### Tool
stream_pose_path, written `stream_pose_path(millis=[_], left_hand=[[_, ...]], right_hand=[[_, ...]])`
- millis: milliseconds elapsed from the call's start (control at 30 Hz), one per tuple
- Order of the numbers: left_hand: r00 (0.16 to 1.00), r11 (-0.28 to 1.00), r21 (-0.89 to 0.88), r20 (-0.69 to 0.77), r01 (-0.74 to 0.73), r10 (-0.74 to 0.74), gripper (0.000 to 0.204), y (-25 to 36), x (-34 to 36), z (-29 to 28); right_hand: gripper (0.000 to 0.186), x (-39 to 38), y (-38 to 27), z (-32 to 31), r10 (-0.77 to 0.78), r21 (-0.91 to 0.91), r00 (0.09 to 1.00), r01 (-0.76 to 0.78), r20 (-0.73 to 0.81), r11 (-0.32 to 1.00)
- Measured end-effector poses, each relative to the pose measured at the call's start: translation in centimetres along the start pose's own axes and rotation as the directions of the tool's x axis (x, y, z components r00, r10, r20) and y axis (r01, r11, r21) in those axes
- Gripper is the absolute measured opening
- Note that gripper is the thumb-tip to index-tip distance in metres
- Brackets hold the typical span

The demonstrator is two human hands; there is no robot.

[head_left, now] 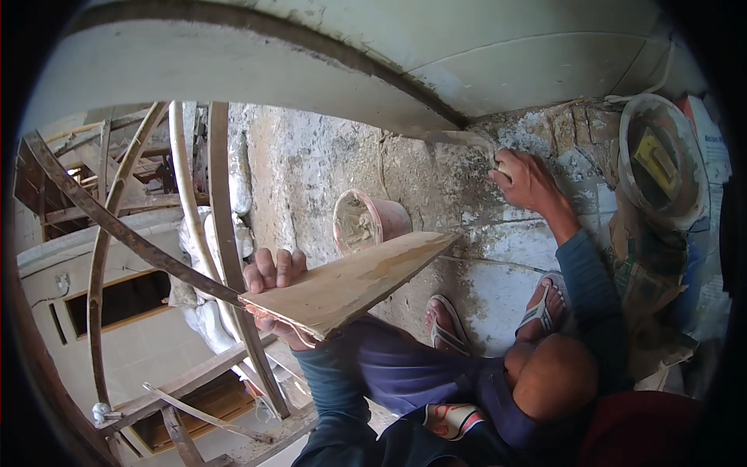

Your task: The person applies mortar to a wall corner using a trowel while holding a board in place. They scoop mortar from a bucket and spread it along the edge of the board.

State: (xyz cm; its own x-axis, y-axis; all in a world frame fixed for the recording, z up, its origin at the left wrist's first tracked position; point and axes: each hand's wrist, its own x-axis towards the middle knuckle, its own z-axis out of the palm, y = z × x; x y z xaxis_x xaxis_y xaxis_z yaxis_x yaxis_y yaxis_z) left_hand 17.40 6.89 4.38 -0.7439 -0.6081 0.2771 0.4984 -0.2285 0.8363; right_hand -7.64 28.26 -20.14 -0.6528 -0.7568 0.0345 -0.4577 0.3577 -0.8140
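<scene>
My left hand (276, 271) grips the left end of a flat wooden board (366, 280), with fingers over the top edge and the thumb side underneath. The board tapers toward its far right end and has damp-looking patches. My right hand (529, 183) reaches out to the foot of the pale wall and is closed around a small hand tool with a pale handle (505, 173). Its working end, near the wall's lower edge, is hard to make out. Behind the board stands a small pinkish bucket (389, 220) smeared inside with grey paste.
At the right is a larger dirty bucket (692, 206) with a yellow float (658, 163) in it. A curved metal railing (222, 210) borders a drop on the left. A pale wall (529, 54) stands ahead; a cord (498, 263) crosses the rough floor near my sandalled feet.
</scene>
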Motion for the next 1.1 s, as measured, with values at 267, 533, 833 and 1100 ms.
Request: stream_pose_path(millis=[267, 533, 833, 1100], left_hand=[[0.998, 0.998, -0.015, -0.014, -0.054, 0.053, 0.042, 0.9, -1.1, -1.8], [0.998, 0.999, -0.031, 0.055, -0.036, 0.038, 0.024, 1.7, -1.5, -2.1], [0.996, 0.996, -0.094, 0.089, -0.006, 0.015, 0.035, 2.3, -1.3, -3.0], [1.000, 1.000, -0.010, -0.011, -0.020, 0.020, 0.040, 1.8, -1.8, -2.8]], right_hand=[[0.028, 2.5, -1.6, -4.0, -0.100, -0.067, 0.994, 0.097, -0.050, 0.993], [0.029, 5.3, -1.3, -5.4, -0.058, -0.068, 0.997, 0.061, 0.042, 0.996], [0.028, 4.3, -2.2, -5.3, -0.170, -0.340, 0.984, 0.140, -0.058, 0.930], [0.022, 2.8, -9.4, -9.9, -0.335, -0.005, 0.929, 0.339, -0.159, 0.941]])
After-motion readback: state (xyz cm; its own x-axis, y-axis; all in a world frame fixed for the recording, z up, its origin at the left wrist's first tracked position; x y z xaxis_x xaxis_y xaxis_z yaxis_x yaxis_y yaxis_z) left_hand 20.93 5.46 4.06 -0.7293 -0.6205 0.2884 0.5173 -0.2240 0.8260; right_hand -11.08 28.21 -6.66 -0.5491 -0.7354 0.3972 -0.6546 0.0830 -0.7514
